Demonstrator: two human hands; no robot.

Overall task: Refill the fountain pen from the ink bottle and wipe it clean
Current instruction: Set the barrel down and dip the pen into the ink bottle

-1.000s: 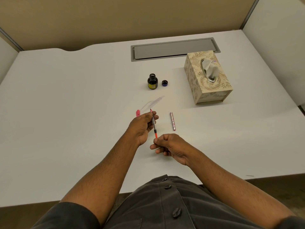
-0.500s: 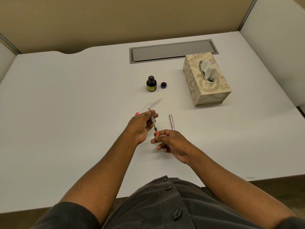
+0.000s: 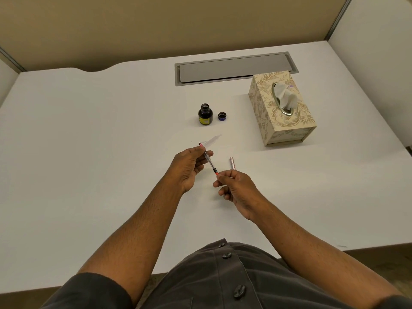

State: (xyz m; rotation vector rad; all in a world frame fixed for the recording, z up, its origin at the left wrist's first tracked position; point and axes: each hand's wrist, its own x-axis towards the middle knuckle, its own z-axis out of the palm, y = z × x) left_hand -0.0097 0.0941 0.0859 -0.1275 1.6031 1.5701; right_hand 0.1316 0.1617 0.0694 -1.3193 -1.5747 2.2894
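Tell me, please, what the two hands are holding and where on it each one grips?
Both hold the fountain pen: the left hand pinches its upper end, the right hand its red lower tip.

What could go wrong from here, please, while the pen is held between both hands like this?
1. The ink bottle stands open, its cap beside it; a reaching arm could tip it over the desk.
2. The pen is only pinched at its ends by the left hand and right hand; it could slip and drip ink.
3. The tissue box sits past the bottle, so reaching for a tissue might cross it.
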